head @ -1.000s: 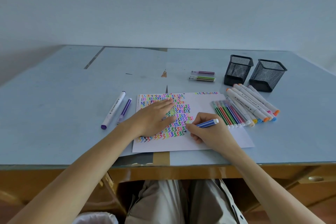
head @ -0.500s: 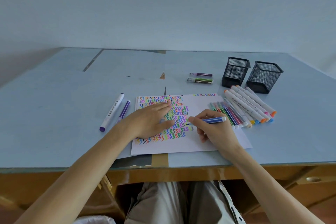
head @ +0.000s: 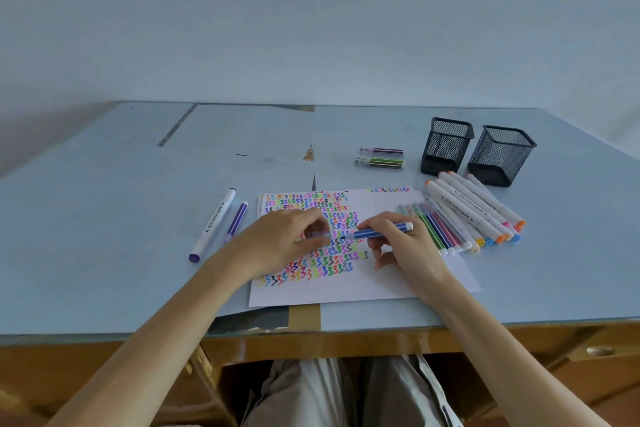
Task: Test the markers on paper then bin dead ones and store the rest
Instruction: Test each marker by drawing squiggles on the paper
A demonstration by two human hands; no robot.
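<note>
A white sheet of paper covered in coloured zigzag marks lies at the table's front. My right hand grips a blue striped marker above the sheet, its tip pointing left. My left hand pinches a clear marker cap just left of that tip. A row of thin markers and fat white markers lies to the right of the paper. Two black mesh pen cups stand behind them.
A fat white marker with purple ends and a thin purple marker lie left of the paper. Two thin markers, purple and green, lie behind it. The table's front edge runs just below the sheet.
My right hand lifted the blue marker off the paper and turned it level. My left hand left its flat rest on the sheet and now pinches the cap near the marker tip.
</note>
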